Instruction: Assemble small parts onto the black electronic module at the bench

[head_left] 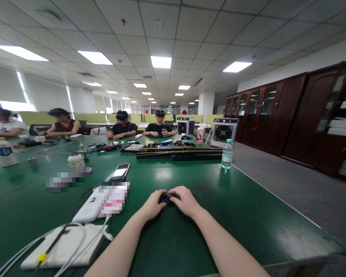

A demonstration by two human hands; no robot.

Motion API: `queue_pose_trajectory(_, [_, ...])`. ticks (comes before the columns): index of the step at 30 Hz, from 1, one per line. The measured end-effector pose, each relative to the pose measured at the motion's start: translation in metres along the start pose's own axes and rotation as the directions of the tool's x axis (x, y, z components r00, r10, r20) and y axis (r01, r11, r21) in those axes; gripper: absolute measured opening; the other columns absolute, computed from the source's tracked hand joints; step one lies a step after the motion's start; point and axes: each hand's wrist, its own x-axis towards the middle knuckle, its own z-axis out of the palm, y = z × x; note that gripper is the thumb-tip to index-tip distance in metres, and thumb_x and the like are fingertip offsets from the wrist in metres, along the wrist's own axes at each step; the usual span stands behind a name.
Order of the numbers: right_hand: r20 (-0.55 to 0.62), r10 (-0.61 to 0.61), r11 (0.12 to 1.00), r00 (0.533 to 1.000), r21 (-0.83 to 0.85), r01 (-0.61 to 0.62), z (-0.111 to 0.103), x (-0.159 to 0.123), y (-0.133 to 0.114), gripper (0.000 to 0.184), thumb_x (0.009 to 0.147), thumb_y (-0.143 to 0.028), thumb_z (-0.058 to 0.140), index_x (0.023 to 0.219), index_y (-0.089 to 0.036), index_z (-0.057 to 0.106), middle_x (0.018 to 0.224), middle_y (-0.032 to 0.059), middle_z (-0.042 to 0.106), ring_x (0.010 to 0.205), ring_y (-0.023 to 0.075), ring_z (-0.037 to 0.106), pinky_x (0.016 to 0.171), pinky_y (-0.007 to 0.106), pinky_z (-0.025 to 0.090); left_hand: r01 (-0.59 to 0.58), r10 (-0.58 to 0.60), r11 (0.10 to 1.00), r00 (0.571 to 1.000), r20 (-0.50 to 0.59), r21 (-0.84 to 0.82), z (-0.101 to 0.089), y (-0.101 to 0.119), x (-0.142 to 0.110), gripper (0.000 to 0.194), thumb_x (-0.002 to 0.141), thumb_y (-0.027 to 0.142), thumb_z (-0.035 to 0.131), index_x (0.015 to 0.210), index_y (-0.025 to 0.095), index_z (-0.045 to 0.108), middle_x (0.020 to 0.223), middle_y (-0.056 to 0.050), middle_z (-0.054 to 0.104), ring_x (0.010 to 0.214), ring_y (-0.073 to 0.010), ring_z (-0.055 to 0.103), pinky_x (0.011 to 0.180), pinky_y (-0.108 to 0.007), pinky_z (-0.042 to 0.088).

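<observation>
Both my hands meet over the green table, around a small black object whose kind I cannot make out. My left hand grips it from the left, thumb and fingers curled about its edge. From the right, my right hand pinches its other side between thumb and fingertips. Much of the object is hidden behind the fingers. It is on or just above the tabletop; which of the two I cannot tell.
To the left lie a phone, a white power bank marked 2, and a white box under cables. A water bottle stands near the right edge. Black rails and tools lie farther back. Several people sit beyond.
</observation>
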Motion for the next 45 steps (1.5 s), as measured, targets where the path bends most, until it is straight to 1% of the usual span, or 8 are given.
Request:
queue_pose_trajectory(4, [0.047, 0.016, 0.992, 0.999, -0.128, -0.010, 0.008, -0.002, 0.005, 0.020, 0.074, -0.020, 0.063, 0.092, -0.028, 0.068, 0.103, 0.0028, 0.064, 0.097, 0.0211, 0.055, 0.086, 0.038, 0.043, 0.005, -0.005, 1.000, 1.000, 0.004, -0.020, 0.000, 0.000, 0.000, 0.046, 0.067, 0.012, 0.056, 0.114, 0.015, 0.055, 0.111, -0.010, 0.060, 0.105, -0.0221, 0.055, 0.096, -0.035, 0.039])
queue_pose_trajectory(7, [0.057, 0.034, 0.988, 0.998, -0.152, -0.025, 0.012, -0.002, 0.008, 0.022, 0.073, -0.020, 0.064, 0.093, -0.028, 0.069, 0.105, 0.0033, 0.063, 0.098, 0.0221, 0.054, 0.086, 0.040, 0.043, 0.016, -0.016, 0.999, 1.000, 0.009, -0.031, 0.000, -0.001, 0.000, 0.045, 0.069, 0.014, 0.056, 0.114, 0.014, 0.054, 0.111, -0.011, 0.060, 0.105, -0.0215, 0.055, 0.095, -0.033, 0.040])
queue_pose_trajectory(13, [0.057, 0.077, 0.996, 0.995, -0.046, -0.074, 0.013, -0.003, 0.015, 0.026, 0.071, -0.020, 0.064, 0.094, -0.031, 0.069, 0.105, 0.0031, 0.065, 0.099, 0.0218, 0.056, 0.089, 0.039, 0.043, 0.014, -0.014, 1.000, 1.000, 0.002, -0.025, 0.001, 0.001, 0.000, 0.046, 0.069, 0.012, 0.056, 0.115, 0.014, 0.054, 0.111, -0.010, 0.060, 0.105, -0.0211, 0.055, 0.096, -0.033, 0.040])
queue_pose_trajectory(20, [0.034, 0.097, 0.985, 0.995, 0.139, -0.101, 0.012, -0.003, 0.024, 0.036, 0.068, -0.014, 0.061, 0.101, -0.028, 0.067, 0.099, 0.0020, 0.068, 0.095, 0.0207, 0.060, 0.089, 0.038, 0.045, 0.018, -0.018, 0.998, 1.000, 0.008, -0.067, 0.002, -0.003, 0.001, 0.046, 0.069, 0.010, 0.055, 0.115, 0.016, 0.052, 0.114, -0.009, 0.061, 0.107, -0.0204, 0.056, 0.098, -0.034, 0.039])
queue_pose_trajectory(26, [0.005, 0.187, 0.968, 0.982, 0.170, -0.186, 0.010, -0.004, 0.022, 0.041, 0.066, -0.014, 0.061, 0.106, -0.025, 0.063, 0.095, 0.0037, 0.069, 0.092, 0.0219, 0.062, 0.086, 0.039, 0.047, 0.015, -0.014, 0.994, 1.000, 0.009, -0.108, 0.000, -0.002, 0.000, 0.045, 0.072, 0.008, 0.050, 0.116, 0.020, 0.049, 0.111, -0.006, 0.063, 0.106, -0.0182, 0.057, 0.097, -0.032, 0.040])
queue_pose_trajectory(30, [0.020, 0.209, 0.958, 0.978, 0.196, -0.209, 0.007, -0.003, 0.017, 0.041, 0.068, -0.014, 0.059, 0.108, -0.024, 0.061, 0.097, 0.0042, 0.068, 0.093, 0.0204, 0.062, 0.088, 0.038, 0.047, 0.008, -0.007, 0.988, 1.000, 0.008, -0.157, -0.001, 0.001, -0.001, 0.044, 0.074, 0.009, 0.049, 0.118, 0.018, 0.047, 0.113, -0.007, 0.062, 0.107, -0.0184, 0.057, 0.097, -0.032, 0.040])
queue_pose_trajectory(39, [-0.054, 0.151, 0.953, 0.987, 0.273, -0.131, 0.005, -0.001, 0.014, 0.029, 0.074, -0.021, 0.056, 0.101, -0.023, 0.064, 0.095, 0.0026, 0.069, 0.089, 0.0186, 0.063, 0.085, 0.036, 0.049, -0.016, 0.011, 0.978, 1.000, -0.023, -0.207, 0.000, 0.002, 0.000, 0.041, 0.078, 0.011, 0.045, 0.118, 0.020, 0.042, 0.113, -0.005, 0.060, 0.105, -0.0165, 0.057, 0.098, -0.032, 0.041])
queue_pose_trajectory(45, [-0.078, 0.148, 0.947, 0.986, 0.298, -0.119, 0.004, -0.001, 0.015, 0.029, 0.073, -0.024, 0.058, 0.102, -0.022, 0.063, 0.094, 0.0029, 0.069, 0.086, 0.0183, 0.063, 0.083, 0.035, 0.050, -0.020, 0.006, 0.966, 0.998, -0.056, -0.257, 0.002, 0.004, 0.000, 0.043, 0.079, 0.013, 0.043, 0.121, 0.019, 0.038, 0.111, -0.006, 0.060, 0.104, -0.0168, 0.057, 0.096, -0.031, 0.041])
